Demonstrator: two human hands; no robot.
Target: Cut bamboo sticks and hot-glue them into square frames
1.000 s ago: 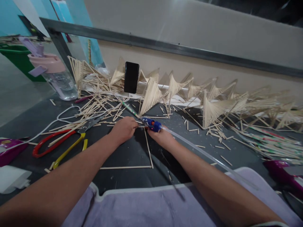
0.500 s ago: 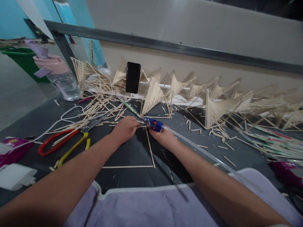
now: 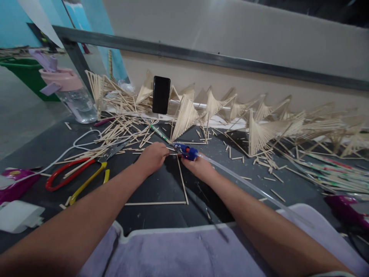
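Observation:
My right hand [image 3: 196,164] is closed round a blue hot glue gun [image 3: 186,151], with a long clear glue stick [image 3: 245,182] trailing from its back end. The gun's nozzle points left, close to the top corner of a frame of thin wooden sticks [image 3: 182,181] lying on the dark table. At that corner my left hand [image 3: 153,157] is pinched on a thin wooden stick [image 3: 172,154]; its fingertips are partly hidden. A green-wrapped stick [image 3: 160,133] lies just beyond the nozzle.
Red-and-yellow-handled scissors [image 3: 75,177], loose sticks [image 3: 123,123] and a water bottle [image 3: 69,94] are on the left. A phone [image 3: 161,94] stands upright at the back. Twisted stick structures [image 3: 256,136] line the wall. A purple object [image 3: 346,209] sits far right.
Both hands and the glue gun hold nearly the same position. The whole view has shifted very slightly.

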